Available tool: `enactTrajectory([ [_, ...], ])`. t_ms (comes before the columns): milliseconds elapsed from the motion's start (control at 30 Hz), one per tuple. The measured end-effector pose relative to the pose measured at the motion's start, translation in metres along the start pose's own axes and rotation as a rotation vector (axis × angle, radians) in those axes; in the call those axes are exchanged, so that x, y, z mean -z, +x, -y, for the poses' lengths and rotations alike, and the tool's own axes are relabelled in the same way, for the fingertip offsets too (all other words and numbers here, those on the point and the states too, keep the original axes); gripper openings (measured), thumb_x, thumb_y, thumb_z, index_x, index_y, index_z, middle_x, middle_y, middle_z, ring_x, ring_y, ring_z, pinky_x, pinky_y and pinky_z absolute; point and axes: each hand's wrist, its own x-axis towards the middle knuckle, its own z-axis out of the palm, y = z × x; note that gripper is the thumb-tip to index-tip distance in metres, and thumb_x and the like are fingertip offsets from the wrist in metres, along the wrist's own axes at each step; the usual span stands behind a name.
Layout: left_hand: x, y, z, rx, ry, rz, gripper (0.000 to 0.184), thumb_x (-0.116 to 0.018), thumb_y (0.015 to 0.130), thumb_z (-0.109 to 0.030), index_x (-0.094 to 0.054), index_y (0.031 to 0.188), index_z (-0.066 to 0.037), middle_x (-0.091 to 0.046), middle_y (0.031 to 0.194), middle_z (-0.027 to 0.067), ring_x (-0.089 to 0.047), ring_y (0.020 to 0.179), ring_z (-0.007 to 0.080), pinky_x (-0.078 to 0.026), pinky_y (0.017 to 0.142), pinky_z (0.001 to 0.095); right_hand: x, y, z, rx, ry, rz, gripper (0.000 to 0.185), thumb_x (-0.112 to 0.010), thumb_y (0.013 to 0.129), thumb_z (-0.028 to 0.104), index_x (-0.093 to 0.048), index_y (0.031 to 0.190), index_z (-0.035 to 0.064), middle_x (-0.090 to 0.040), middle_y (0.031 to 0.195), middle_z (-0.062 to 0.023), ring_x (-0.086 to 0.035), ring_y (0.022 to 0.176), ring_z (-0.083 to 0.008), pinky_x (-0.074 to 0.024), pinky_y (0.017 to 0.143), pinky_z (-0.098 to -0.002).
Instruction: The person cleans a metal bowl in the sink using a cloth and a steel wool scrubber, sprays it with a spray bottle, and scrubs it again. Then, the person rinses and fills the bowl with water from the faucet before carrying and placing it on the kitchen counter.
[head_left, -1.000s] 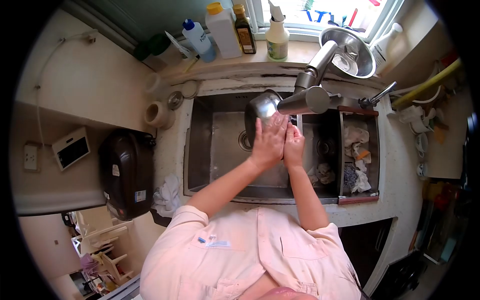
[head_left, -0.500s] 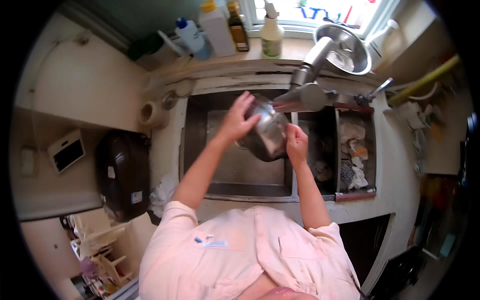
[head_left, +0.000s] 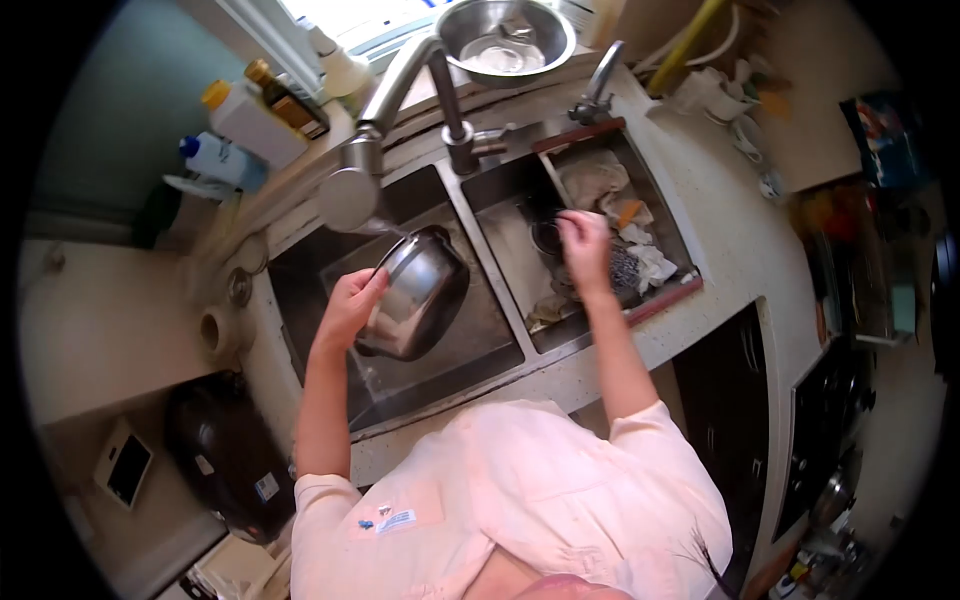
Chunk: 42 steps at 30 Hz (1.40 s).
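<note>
My left hand (head_left: pixel 352 308) is closed on the rim of a shiny metal pot (head_left: pixel 418 298), which is tilted on its side over the large sink basin (head_left: pixel 440 378). Just above the pot is the wide faucet head (head_left: pixel 350 198), with water running toward the rim. My right hand (head_left: pixel 586 248) is over the narrow middle sink compartment (head_left: pixel 505 235), fingers pinched together beside a dark round piece (head_left: pixel 546 236). Whatever the fingers hold, if anything, is hidden.
The right tray holds crumpled cloths (head_left: pixel 597 180), a grey scrubber (head_left: pixel 625 268) and a white crumpled piece (head_left: pixel 652 266). A steel bowl (head_left: pixel 505 70) sits behind the faucet. Bottles (head_left: pixel 255 125) line the ledge at back left. A second tap (head_left: pixel 597 85) rises at back right.
My right hand has let go of the pot and moved right, to the middle compartment. My left hand still holds the pot, now at its left rim. The view has turned.
</note>
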Motion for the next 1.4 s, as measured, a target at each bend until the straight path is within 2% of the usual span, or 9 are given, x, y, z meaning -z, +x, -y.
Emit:
enactTrajectory([
  [200, -0.027, -0.011, 0.012, 0.192, -0.348, -0.182, 0.028, -0.047, 0.091, -0.034, -0.058, 0.091, -0.008, -0.057, 0.072, -0.0016, -0.054, 0.060, 0.0058, -0.045, 0.056, 0.0208, 0.050, -0.039, -0.123, -0.290, -0.707, 0.436, 0.038, -0.066, 0.067, 0.019, -0.059, 0.104, 0.0161, -0.055, 0.100, -0.0168, -0.051, 0.098, -0.0322, -0.0366, 0.088, -0.0458],
  [433, -0.050, -0.005, 0.017, -0.033, -0.518, -0.406, 0.028, -0.044, 0.093, -0.027, -0.059, 0.093, -0.003, -0.062, 0.083, 0.0008, -0.054, 0.066, 0.0058, -0.045, 0.061, 0.0223, 0.054, 0.008, -0.017, -0.145, -0.358, -0.022, 0.034, -0.064, 0.068, 0.016, -0.059, 0.101, 0.0060, -0.059, 0.097, -0.0159, -0.056, 0.087, -0.0330, -0.0439, 0.078, -0.0406],
  [667, -0.063, -0.017, 0.004, -0.200, -0.260, -0.516, 0.031, -0.046, 0.092, -0.024, -0.056, 0.072, -0.003, -0.051, 0.062, -0.0044, -0.042, 0.056, 0.0016, -0.037, 0.049, 0.0216, -0.042, -0.056, 0.172, 0.452, 0.140, 0.342, 0.032, -0.067, 0.067, 0.015, -0.059, 0.097, 0.0078, -0.056, 0.100, -0.0101, -0.047, 0.096, -0.0288, -0.0370, 0.081, -0.0383],
  [867, -0.066, -0.045, -0.002, -0.278, 0.067, -0.641, 0.038, -0.050, 0.090, -0.026, -0.048, 0.061, -0.002, -0.040, 0.054, -0.0051, -0.032, 0.055, 0.0039, -0.029, 0.046, 0.0232, -0.099, -0.007, 0.152, -0.002, 0.221, 0.317, 0.021, -0.062, 0.069, 0.018, -0.056, 0.087, 0.0088, -0.054, 0.092, -0.0069, -0.046, 0.089, -0.0290, -0.0359, 0.075, -0.0402],
  [1000, -0.055, -0.035, 0.008, -0.234, 0.118, -0.688, 0.039, -0.051, 0.090, -0.026, -0.047, 0.060, -0.002, -0.038, 0.053, -0.0037, -0.031, 0.054, 0.0041, -0.028, 0.045, 0.0241, -0.081, -0.047, 0.181, 0.431, 0.207, 0.252, 0.020, -0.062, 0.068, 0.019, -0.053, 0.083, 0.0091, -0.052, 0.087, -0.0078, -0.047, 0.085, -0.0289, -0.0361, 0.073, -0.0406],
  [1100, -0.060, -0.042, 0.009, -0.224, 0.118, -0.676, 0.039, -0.052, 0.089, -0.025, -0.047, 0.060, -0.001, -0.038, 0.051, -0.0021, -0.030, 0.053, 0.0044, -0.028, 0.044, 0.0252, -0.125, -0.018, 0.126, -0.075, 0.188, 0.332, 0.022, -0.069, 0.062, 0.015, -0.055, 0.079, 0.0105, -0.055, 0.096, -0.0063, -0.048, 0.093, -0.0261, -0.0371, 0.073, -0.0385],
  [1233, -0.050, -0.028, 0.014, -0.273, 0.079, -0.699, 0.037, -0.052, 0.089, -0.025, -0.049, 0.061, -0.001, -0.039, 0.051, -0.0028, -0.030, 0.053, 0.0043, -0.028, 0.044, 0.0251, -0.081, -0.044, 0.183, 0.493, 0.334, 0.244, 0.013, -0.067, 0.066, 0.009, -0.057, 0.073, 0.0062, -0.057, 0.079, -0.0094, -0.053, 0.075, -0.0292, -0.0405, 0.070, -0.0390],
  [1333, -0.052, -0.030, 0.014, -0.208, 0.059, -0.636, 0.036, -0.051, 0.090, -0.024, -0.051, 0.062, -0.001, -0.040, 0.052, -0.0041, -0.031, 0.053, 0.0039, -0.029, 0.044, 0.0246, -0.120, -0.017, 0.128, -0.010, 0.599, 0.331, 0.012, -0.068, 0.064, 0.006, -0.058, 0.071, 0.0058, -0.058, 0.078, -0.0083, -0.054, 0.076, -0.0276, -0.0408, 0.075, -0.0386],
  [1400, -0.048, -0.028, 0.018, -0.184, 0.003, -0.640, 0.036, -0.051, 0.090, -0.024, -0.052, 0.063, -0.001, -0.041, 0.053, -0.0054, -0.031, 0.054, 0.0033, -0.029, 0.045, 0.0240, -0.114, -0.016, 0.127, 0.148, 0.480, 0.325, 0.012, -0.067, 0.066, 0.005, -0.060, 0.075, 0.0052, -0.059, 0.087, -0.0084, -0.053, 0.083, -0.0268, -0.0425, 0.074, -0.0363],
])
